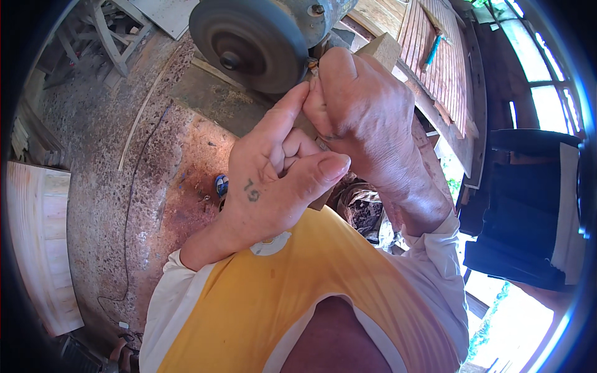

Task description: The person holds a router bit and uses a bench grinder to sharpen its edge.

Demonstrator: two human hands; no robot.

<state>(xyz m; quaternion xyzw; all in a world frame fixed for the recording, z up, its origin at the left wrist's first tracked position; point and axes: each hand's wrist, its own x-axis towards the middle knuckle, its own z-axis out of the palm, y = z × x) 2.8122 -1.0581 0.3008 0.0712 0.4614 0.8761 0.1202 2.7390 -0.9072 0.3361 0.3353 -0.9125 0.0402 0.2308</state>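
Note:
At the top centre stands a bench grinder whose dark round wheel (249, 46) looks smeared by motion. Close to the wheel's right edge, my right hand (367, 105) is a closed fist. From its fingertips pokes a small orange-brown tip (313, 64), right by the wheel; what it belongs to is hidden. My left hand (273, 155) lies against the right one, its index finger reaching up to the right fingers. Its other fingers curl inward and the thumb stretches across below the right fist. Between both hands a tiny pale bit shows, too covered to name.
A wooden block (380, 51) is beyond my right hand. Slatted wood (423, 46) at the upper right carries a teal-handled tool (431, 55). A dark cord (127, 230) runs over the rough floor. Pale boards (43, 242) stand left; dark cloth (522, 211) hangs right.

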